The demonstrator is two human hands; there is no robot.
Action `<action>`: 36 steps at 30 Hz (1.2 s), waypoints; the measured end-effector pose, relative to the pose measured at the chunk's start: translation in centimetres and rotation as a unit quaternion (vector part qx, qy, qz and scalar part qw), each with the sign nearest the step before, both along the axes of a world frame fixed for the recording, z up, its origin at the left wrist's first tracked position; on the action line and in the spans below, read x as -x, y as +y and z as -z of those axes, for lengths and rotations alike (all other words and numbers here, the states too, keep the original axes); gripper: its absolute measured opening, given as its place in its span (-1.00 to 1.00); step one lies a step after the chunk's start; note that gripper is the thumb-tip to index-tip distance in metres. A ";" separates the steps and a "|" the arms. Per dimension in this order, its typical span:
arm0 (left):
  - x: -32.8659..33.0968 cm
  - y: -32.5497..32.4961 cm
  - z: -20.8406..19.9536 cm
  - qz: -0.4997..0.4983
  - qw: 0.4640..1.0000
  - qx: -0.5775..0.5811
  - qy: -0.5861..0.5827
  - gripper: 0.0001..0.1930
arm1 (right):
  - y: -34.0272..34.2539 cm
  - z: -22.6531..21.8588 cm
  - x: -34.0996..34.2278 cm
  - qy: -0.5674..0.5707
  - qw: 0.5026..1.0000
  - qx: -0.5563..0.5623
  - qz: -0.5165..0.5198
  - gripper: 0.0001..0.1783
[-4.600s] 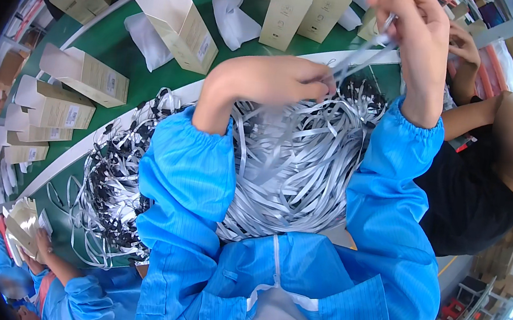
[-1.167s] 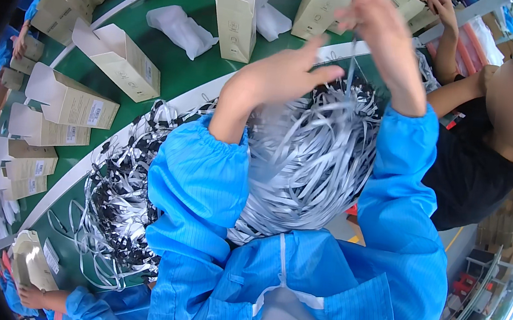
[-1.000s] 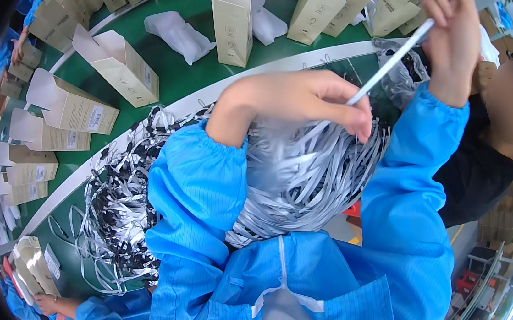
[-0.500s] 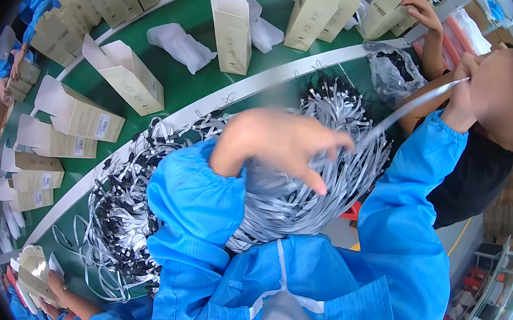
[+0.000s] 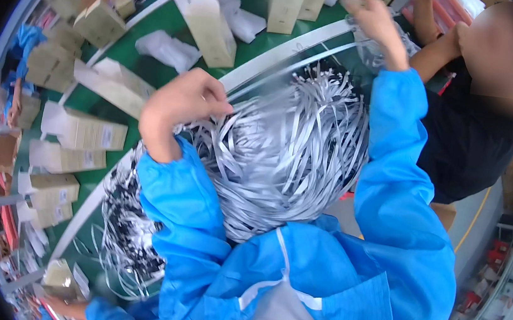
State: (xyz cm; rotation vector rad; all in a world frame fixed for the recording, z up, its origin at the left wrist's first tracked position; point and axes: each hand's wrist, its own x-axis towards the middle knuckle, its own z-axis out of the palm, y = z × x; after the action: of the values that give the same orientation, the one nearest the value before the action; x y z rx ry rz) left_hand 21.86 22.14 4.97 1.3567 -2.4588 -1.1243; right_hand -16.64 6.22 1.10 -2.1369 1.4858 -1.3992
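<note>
A large bundle of grey lanyard straps (image 5: 294, 158) with dark ends lies in front of my chest. Beside its left edge, my left hand (image 5: 187, 105) is closed in a pinch. A blurred grey strap (image 5: 292, 66) runs from those fingertips up toward the right, over the far side of the bundle. My right hand (image 5: 374, 27) is raised beyond the bundle's far right side, its fingers stretched out and slightly apart above a clear plastic bag (image 5: 370, 50). I see nothing gripped in it.
A second heap of black-and-grey straps (image 5: 137, 235) lies at the left. Several open cream cartons (image 5: 208, 31) and white wrapped items (image 5: 168, 50) stand or lie along the green table (image 5: 250, 52). A person in black (image 5: 470, 146) is close at right; other workers' hands show at the left rim.
My left hand has moved left and its fingers have closed into a pinch. My right hand has swung left from beside the other person, and the strap now stretches across the bundle's far side.
</note>
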 end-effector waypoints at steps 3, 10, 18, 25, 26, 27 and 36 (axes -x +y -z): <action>-2.8 1.7 -4.5 -0.077 0.997 -0.010 -0.024 -0.85 | 6.1 -4.9 2.6 -0.311 0.932 -0.118 -0.145 -0.69; -1.4 5.2 -9.5 -0.029 0.962 0.266 0.046 -0.81 | 13.7 -2.5 2.1 -0.065 0.971 -0.192 -0.125 -0.58; 6.7 5.7 -15.9 0.133 0.791 0.582 0.134 -0.91 | 15.5 -4.5 -17.0 -0.328 0.725 -0.014 -0.605 -0.18; -2.7 10.9 -14.4 -0.263 0.795 0.510 0.198 -0.74 | 16.6 -6.8 -13.6 -0.025 0.779 -0.310 -0.545 -0.57; -4.0 11.6 -13.6 -0.348 0.832 0.411 0.133 -0.64 | 16.9 -7.3 -13.3 -0.033 0.783 -0.310 -0.538 -0.57; -4.7 12.7 -11.5 -0.341 0.855 0.386 0.057 -0.37 | 17.0 -7.9 -13.1 -0.045 0.798 -0.309 -0.516 -0.61; 6.2 7.4 -1.8 -0.097 0.889 0.275 0.354 0.20 | 17.9 -11.7 -14.6 0.159 0.893 0.053 -0.417 -0.69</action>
State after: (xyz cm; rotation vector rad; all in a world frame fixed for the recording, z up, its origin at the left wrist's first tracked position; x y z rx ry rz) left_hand 15.64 29.49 6.79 0.7958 -1.8373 -0.6281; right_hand -2.06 24.11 12.83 -2.6582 0.3906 -0.8397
